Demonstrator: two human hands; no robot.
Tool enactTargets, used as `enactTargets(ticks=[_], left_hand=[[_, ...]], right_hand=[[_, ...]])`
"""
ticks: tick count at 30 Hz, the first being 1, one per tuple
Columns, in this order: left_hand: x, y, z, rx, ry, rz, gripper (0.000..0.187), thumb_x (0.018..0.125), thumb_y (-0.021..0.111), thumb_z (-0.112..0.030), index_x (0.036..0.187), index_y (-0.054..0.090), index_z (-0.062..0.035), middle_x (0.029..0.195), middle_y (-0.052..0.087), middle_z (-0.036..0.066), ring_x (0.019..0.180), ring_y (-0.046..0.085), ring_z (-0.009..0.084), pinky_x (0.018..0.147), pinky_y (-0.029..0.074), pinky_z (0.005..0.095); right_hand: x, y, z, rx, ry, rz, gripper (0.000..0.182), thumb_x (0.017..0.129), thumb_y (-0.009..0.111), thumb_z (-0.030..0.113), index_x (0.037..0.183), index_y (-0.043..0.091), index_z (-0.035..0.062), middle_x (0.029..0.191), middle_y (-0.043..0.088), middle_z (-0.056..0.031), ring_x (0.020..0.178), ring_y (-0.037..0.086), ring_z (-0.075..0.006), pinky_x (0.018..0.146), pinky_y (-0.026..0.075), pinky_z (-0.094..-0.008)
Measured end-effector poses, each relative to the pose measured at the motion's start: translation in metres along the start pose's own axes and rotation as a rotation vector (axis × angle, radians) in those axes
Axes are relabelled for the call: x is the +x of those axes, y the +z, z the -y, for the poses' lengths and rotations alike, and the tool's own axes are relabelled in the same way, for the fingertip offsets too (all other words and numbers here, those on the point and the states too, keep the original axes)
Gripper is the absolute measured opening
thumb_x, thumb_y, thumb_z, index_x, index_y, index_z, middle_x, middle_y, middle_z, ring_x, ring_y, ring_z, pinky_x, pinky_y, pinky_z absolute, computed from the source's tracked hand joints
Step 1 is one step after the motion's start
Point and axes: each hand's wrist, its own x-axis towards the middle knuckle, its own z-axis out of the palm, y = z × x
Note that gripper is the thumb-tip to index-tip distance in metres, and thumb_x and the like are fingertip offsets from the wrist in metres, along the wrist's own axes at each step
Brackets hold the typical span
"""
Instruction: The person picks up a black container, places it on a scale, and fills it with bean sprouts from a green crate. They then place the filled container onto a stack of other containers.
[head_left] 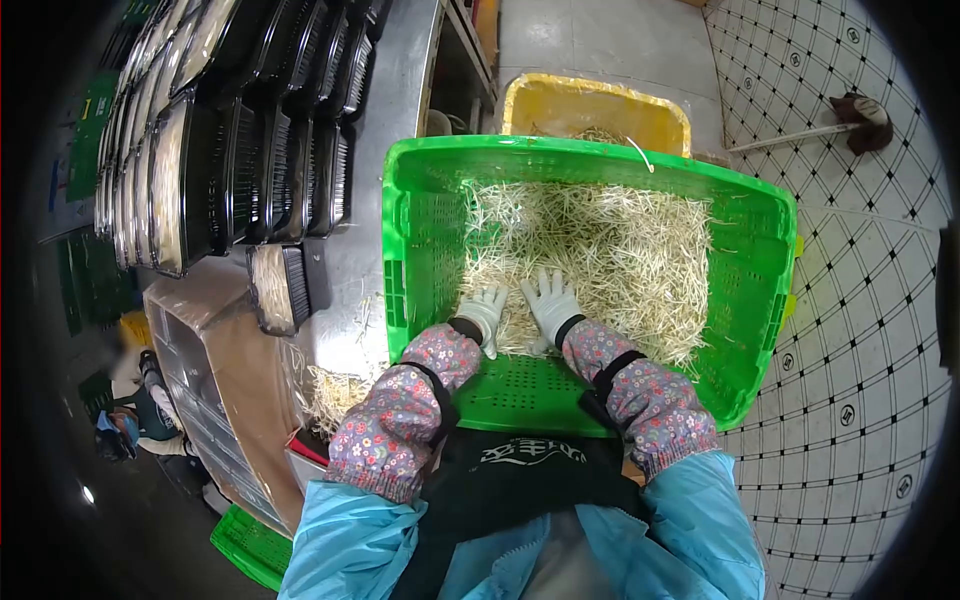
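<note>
A large green plastic crate (755, 230) with perforated walls is in front of me. Pale, thin strands that look like bean sprouts (640, 260) cover much of its floor. My left hand (483, 314), in a white glove, rests on the near left part of the sprouts with its fingers spread. Close beside it, my right hand (552, 306), gloved the same way, lies on the sprouts with fingers stretched forward. Neither hand grips anything visible. Black plastic trays (280, 165) filled with pale strands are stacked to the left, and a single filled tray (277, 290) lies nearer.
A metal table (400, 60) runs along the crate's left. Loose sprouts (340, 400) lie by a cardboard box (245, 380). Beyond the crate stands a yellow bin (600, 88). A mop-like tool (860, 125) is on the tiled floor at right. Another person (150, 415) is at far left.
</note>
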Motion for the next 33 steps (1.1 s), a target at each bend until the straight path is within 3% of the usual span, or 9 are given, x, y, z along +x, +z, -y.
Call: enactTargets(ticks=[4, 9, 16, 17, 21, 23, 25, 30, 33], left_hand=[[0.003, -0.009, -0.004, 0.055, -0.077, 0.042, 0.151, 0.042, 0.096, -0.037, 0.153, -0.002, -0.0107, 0.159, 0.007, 0.019, 0.143, 0.021, 0.0412, 0.112, 0.026, 0.0574], [0.007, -0.002, 0.003, -0.017, 0.052, -0.078, 0.130, 0.043, 0.092, -0.027, 0.148, 0.018, -0.0121, 0.132, 0.045, 0.022, 0.123, 0.046, 0.0397, 0.097, 0.045, 0.0507], [0.021, 0.007, 0.003, -0.081, 0.012, -0.080, 0.126, 0.052, 0.087, -0.016, 0.151, 0.008, -0.0165, 0.151, 0.023, 0.019, 0.127, 0.041, 0.0465, 0.099, 0.045, 0.0502], [0.019, 0.006, 0.001, -0.025, -0.001, -0.163, 0.106, 0.057, 0.081, -0.015, 0.147, 0.025, -0.0116, 0.140, 0.041, 0.023, 0.117, 0.051, 0.0441, 0.094, 0.049, 0.0474], [0.033, 0.002, 0.015, -0.069, 0.029, -0.040, 0.102, 0.056, 0.080, -0.022, 0.144, 0.031, -0.0071, 0.120, 0.057, 0.028, 0.106, 0.059, 0.0406, 0.089, 0.051, 0.0446], [0.004, -0.034, 0.006, -0.078, 0.065, -0.009, 0.071, 0.056, 0.080, -0.027, 0.117, 0.055, -0.0016, 0.096, 0.064, 0.026, 0.091, 0.064, 0.0388, 0.080, 0.053, 0.0434], [-0.041, -0.084, -0.013, -0.152, 0.092, -0.059, 0.047, 0.055, 0.082, -0.030, 0.087, 0.071, 0.0028, 0.078, 0.067, 0.024, 0.078, 0.067, 0.0379, 0.073, 0.054, 0.0423], [-0.078, -0.155, -0.052, -0.312, 0.499, -0.376, 0.075, 0.065, 0.077, -0.035, 0.129, 0.051, -0.0050, 0.111, 0.064, 0.022, 0.097, 0.063, 0.0355, 0.085, 0.051, 0.0387], [-0.047, -0.177, -0.116, -0.246, 0.438, -0.723, 0.061, 0.072, 0.070, -0.027, 0.127, 0.052, -0.0071, 0.106, 0.062, 0.018, 0.093, 0.062, 0.0360, 0.081, 0.051, 0.0422]], right_hand=[[0.008, 0.011, 0.006, 0.040, 0.039, 0.041, 0.135, 0.044, 0.093, 0.041, 0.150, 0.019, 0.0043, 0.148, 0.030, -0.0292, 0.131, 0.039, -0.0461, 0.099, 0.040, -0.0538], [0.005, 0.010, 0.011, 0.087, -0.015, 0.111, 0.130, 0.047, 0.091, 0.032, 0.151, 0.017, 0.0086, 0.146, 0.037, -0.0249, 0.122, 0.048, -0.0429, 0.090, 0.047, -0.0510], [0.020, 0.035, 0.013, 0.025, 0.076, -0.113, 0.114, 0.056, 0.084, 0.019, 0.149, 0.021, 0.0068, 0.141, 0.042, -0.0261, 0.107, 0.059, -0.0412, 0.076, 0.053, -0.0458], [0.022, 0.035, 0.010, 0.106, 0.064, -0.089, 0.108, 0.057, 0.084, 0.019, 0.148, 0.025, 0.0067, 0.135, 0.049, -0.0250, 0.102, 0.061, -0.0386, 0.074, 0.054, -0.0438], [0.027, 0.018, -0.003, 0.320, 0.014, -0.063, 0.066, 0.062, 0.079, 0.021, 0.122, 0.055, 0.0045, 0.105, 0.068, -0.0181, 0.091, 0.066, -0.0331, 0.075, 0.054, -0.0425], [0.006, -0.028, -0.014, 0.320, -0.105, 0.067, 0.042, 0.063, 0.077, 0.026, 0.098, 0.066, 0.0058, 0.092, 0.069, -0.0178, 0.090, 0.067, -0.0330, 0.075, 0.054, -0.0445], [-0.025, -0.077, -0.028, 0.322, -0.131, 0.028, 0.045, 0.063, 0.077, 0.028, 0.101, 0.065, 0.0064, 0.093, 0.069, -0.0178, 0.089, 0.067, -0.0331, 0.075, 0.054, -0.0443], [-0.100, -0.144, -0.102, 0.329, -0.245, -0.265, 0.058, 0.066, 0.073, 0.033, 0.119, 0.057, 0.0135, 0.092, 0.066, -0.0146, 0.084, 0.066, -0.0354, 0.072, 0.054, -0.0440], [-0.135, -0.154, -0.144, 0.308, -0.009, -0.469, 0.058, 0.068, 0.074, 0.027, 0.121, 0.053, 0.0142, 0.100, 0.064, -0.0150, 0.093, 0.064, -0.0338, 0.078, 0.054, -0.0439]])
